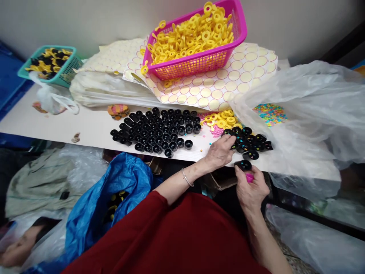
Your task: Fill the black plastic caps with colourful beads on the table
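My right hand [252,188] holds a small black cup [244,165] just off the table's front edge, with a few bright beads inside it. A pink piece [249,177] shows between the same fingers; its kind is unclear. Over the left edge of a cluster of black cups [251,140] is my left hand [221,152], its fingers curled together. Whatever those fingertips grip is hidden. Several clustered cups have coloured beads inside. Just behind lie yellow ring-shaped pieces with tabs [226,119] and pink beads [216,131].
Many black cups [158,133] stand in rows on the table [94,131]. A pink basket [194,61] of yellow rings stands behind, a teal basket [68,70] far left. Clear plastic [308,114] covers the right side near mixed beads [270,114]. A blue bag [122,175] hangs below.
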`<state>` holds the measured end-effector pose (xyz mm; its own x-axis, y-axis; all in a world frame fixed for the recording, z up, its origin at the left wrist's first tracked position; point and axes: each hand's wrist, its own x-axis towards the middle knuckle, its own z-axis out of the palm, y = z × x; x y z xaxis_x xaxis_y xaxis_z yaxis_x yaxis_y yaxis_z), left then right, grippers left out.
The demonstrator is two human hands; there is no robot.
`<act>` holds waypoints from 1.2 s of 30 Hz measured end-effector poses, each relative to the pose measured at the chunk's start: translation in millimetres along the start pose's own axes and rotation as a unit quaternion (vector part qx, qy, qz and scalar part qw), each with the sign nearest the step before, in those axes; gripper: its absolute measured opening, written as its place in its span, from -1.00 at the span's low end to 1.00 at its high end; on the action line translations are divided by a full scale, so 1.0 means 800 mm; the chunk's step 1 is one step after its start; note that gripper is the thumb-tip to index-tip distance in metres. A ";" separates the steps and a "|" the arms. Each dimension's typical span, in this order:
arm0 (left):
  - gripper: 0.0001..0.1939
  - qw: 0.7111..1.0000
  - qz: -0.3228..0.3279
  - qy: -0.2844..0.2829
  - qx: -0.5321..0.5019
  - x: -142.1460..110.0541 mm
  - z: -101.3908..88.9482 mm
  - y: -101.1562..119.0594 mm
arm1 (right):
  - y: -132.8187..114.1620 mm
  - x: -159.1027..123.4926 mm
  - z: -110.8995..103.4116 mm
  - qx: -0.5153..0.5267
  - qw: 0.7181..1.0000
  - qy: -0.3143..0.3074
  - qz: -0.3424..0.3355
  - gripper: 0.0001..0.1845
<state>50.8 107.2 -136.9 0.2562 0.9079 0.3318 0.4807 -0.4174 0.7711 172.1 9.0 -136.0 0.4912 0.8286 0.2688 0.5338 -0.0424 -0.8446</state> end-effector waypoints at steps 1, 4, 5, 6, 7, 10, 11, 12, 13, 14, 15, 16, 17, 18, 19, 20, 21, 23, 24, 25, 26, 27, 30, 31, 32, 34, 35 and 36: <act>-0.70 0.999 0.002 0.024 -0.021 -0.008 -0.005 0.006 | 0.000 0.000 0.000 0.004 1.000 -0.002 -0.001 -0.38; -0.71 0.992 -0.019 0.047 -0.120 -0.042 -0.026 0.020 | -0.007 0.002 0.004 0.009 0.998 -0.047 -0.030 -0.45; -0.63 0.986 -0.040 0.032 -0.162 -0.054 -0.032 0.022 | -0.010 0.003 0.007 0.008 0.996 -0.073 -0.047 -0.48; -0.53 0.976 -0.070 0.011 -0.206 -0.065 -0.038 0.022 | -0.013 0.003 0.010 0.005 0.993 -0.101 -0.067 -0.52; -0.45 0.963 -0.106 -0.006 -0.249 -0.075 -0.041 0.021 | -0.016 0.002 0.013 0.001 0.988 -0.126 -0.086 -0.55; -0.32 0.907 -0.219 -0.017 -0.359 -0.093 -0.046 0.012 | -0.022 -0.002 0.021 -0.017 0.971 -0.197 -0.134 -0.64; -0.30 0.888 -0.245 -0.012 -0.389 -0.095 -0.046 0.009 | -0.024 -0.004 0.023 -0.025 0.964 -0.220 -0.144 -0.65; -0.30 0.873 -0.260 -0.008 -0.413 -0.095 -0.047 0.007 | -0.027 -0.005 0.024 -0.032 0.957 -0.244 -0.152 -0.65; -0.31 0.864 -0.266 -0.004 -0.428 -0.095 -0.048 0.005 | -0.029 -0.003 0.024 -0.039 0.950 -0.269 -0.156 -0.65; -0.34 0.863 -0.264 0.005 -0.431 -0.095 -0.051 0.005 | -0.032 0.002 0.023 -0.042 0.942 -0.292 -0.158 -0.64; -0.39 0.868 -0.256 0.018 -0.425 -0.095 -0.055 0.007 | -0.036 0.011 0.020 -0.042 0.938 -0.307 -0.156 -0.64; -0.43 0.879 -0.244 0.032 -0.410 -0.096 -0.060 0.008 | -0.039 0.026 0.017 -0.040 0.937 -0.310 -0.153 -0.64; -0.46 0.891 -0.230 0.042 -0.389 -0.098 -0.067 0.011 | -0.042 0.045 0.013 -0.037 0.942 -0.300 -0.148 -0.62; -0.49 0.904 -0.217 0.044 -0.365 -0.102 -0.075 0.012 | -0.044 0.069 0.008 -0.037 0.953 -0.265 -0.142 -0.61; -0.51 0.916 -0.207 0.039 -0.341 -0.107 -0.083 0.014 | -0.045 0.096 0.003 -0.047 0.967 -0.211 -0.135 -0.60; -0.52 0.926 -0.199 0.025 -0.321 -0.114 -0.090 0.014 | -0.045 0.125 -0.002 -0.069 0.979 -0.148 -0.126 -0.59; -0.54 0.931 -0.198 0.005 -0.308 -0.121 -0.095 0.013 | -0.045 0.153 -0.008 -0.101 0.984 -0.089 -0.114 -0.57; -0.55 0.923 -0.215 -0.037 -0.317 -0.139 -0.101 0.007 | -0.044 0.196 -0.017 -0.180 0.969 -0.088 -0.143 -0.50; -0.55 0.910 -0.234 -0.056 -0.337 -0.148 -0.100 0.002 | -0.044 0.207 -0.019 -0.217 0.955 -0.082 -0.184 -0.47; -0.56 0.894 -0.256 -0.070 -0.362 -0.156 -0.098 -0.003 | -0.044 0.209 -0.018 -0.241 0.941 -0.072 -0.227 -0.47; -0.58 0.877 -0.279 -0.077 -0.384 -0.164 -0.095 -0.009 | -0.044 0.202 -0.014 -0.247 0.929 -0.061 -0.268 -0.51; -0.60 0.863 -0.299 -0.077 -0.401 -0.170 -0.091 -0.014 | -0.044 0.187 -0.008 -0.236 0.922 -0.056 -0.303 -0.56; -0.66 0.840 -0.344 -0.049 -0.416 -0.180 -0.081 -0.029 | -0.041 0.112 0.026 -0.156 0.915 -0.127 -0.350 -0.68; -0.66 0.837 -0.354 -0.041 -0.415 -0.181 -0.079 -0.033 | -0.038 0.085 0.039 -0.160 0.911 -0.150 -0.350 -0.67; -0.66 0.835 -0.361 -0.035 -0.414 -0.181 -0.077 -0.037 | -0.035 0.061 0.053 -0.177 0.909 -0.155 -0.343 -0.63; -0.65 0.832 -0.367 -0.028 -0.415 -0.180 -0.074 -0.045 | -0.026 0.028 0.078 -0.195 0.915 -0.152 -0.320 -0.56; -0.65 0.832 -0.368 -0.026 -0.415 -0.180 -0.073 -0.049 | -0.022 0.019 0.088 -0.198 0.920 -0.145 -0.306 -0.54; -0.66 0.832 -0.369 -0.024 -0.414 -0.179 -0.072 -0.052 | -0.019 0.016 0.097 -0.196 0.925 -0.140 -0.294 -0.53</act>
<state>-54.0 -3.3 -185.2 0.1906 0.8942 -0.4051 -0.2157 0.4408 0.8713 117.1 63.7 -155.7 -0.1319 0.8821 0.4522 0.8873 0.3084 -0.3428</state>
